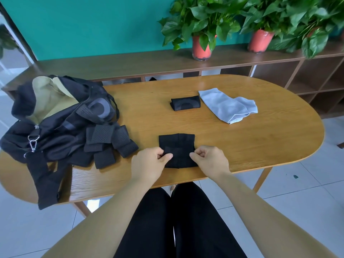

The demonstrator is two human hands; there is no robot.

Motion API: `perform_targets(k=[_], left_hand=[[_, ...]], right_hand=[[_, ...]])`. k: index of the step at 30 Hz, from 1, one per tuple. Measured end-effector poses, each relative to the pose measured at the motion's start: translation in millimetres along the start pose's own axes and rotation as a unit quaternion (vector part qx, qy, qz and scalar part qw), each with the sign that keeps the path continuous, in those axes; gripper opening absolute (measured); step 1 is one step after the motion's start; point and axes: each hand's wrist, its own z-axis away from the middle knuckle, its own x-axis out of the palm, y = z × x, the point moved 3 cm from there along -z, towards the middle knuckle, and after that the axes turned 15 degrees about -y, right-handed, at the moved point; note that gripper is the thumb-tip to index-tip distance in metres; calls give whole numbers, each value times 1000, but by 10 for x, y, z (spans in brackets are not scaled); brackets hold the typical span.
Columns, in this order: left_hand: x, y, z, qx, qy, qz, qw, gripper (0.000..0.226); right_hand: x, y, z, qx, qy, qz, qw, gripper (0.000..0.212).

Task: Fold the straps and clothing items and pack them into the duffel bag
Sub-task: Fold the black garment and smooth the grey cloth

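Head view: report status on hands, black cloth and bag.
The left hand and right hand pinch the black cloth at its side edges. Cloth flat on table, not yet packed. The duffel bag open at left, strap pile beside it.

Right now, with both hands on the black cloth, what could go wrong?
The black cloth lies at the near edge of the table; pinched by the left hand and right hand, it might slide off. Part of the duffel bag hangs over the edge and might drag it down.
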Motion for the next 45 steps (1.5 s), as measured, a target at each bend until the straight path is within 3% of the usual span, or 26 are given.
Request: perform_targets(k=[5,12,14,17,19,21,23,26,30,40,45], left_hand=[[-27,56,-46,-40,20,-97,994,38],[15,-22,-62,-25,30,-88,995,38],[22,-39,-44,22,55,-92,994,36],[24,-2,-6,163,77,-142,973,28],[51,43,10,236,21,-186,954,39],[91,64,12,269,-36,-220,937,50],[132,48,12,269,-66,-236,932,57],[154,-3,33,267,-74,-240,931,61],[165,-43,12,272,-85,-255,924,59],[231,-191,87,290,-102,-338,890,64],[170,-313,178,257,-102,-406,871,69]], right_hand=[[22,-3,-21,13,21,44,999,12],[21,33,-17,4,31,57,998,7],[20,31,-23,0,31,59,998,8],[19,29,-16,-10,43,40,998,14],[2,24,17,-40,71,17,997,22],[-8,-23,84,-136,123,81,980,29],[61,-70,150,-236,113,170,950,39],[187,-36,192,-280,51,230,931,43],[262,69,187,-293,53,275,914,37],[250,207,208,-286,-13,371,883,51],[221,281,265,-257,-25,412,874,56]])
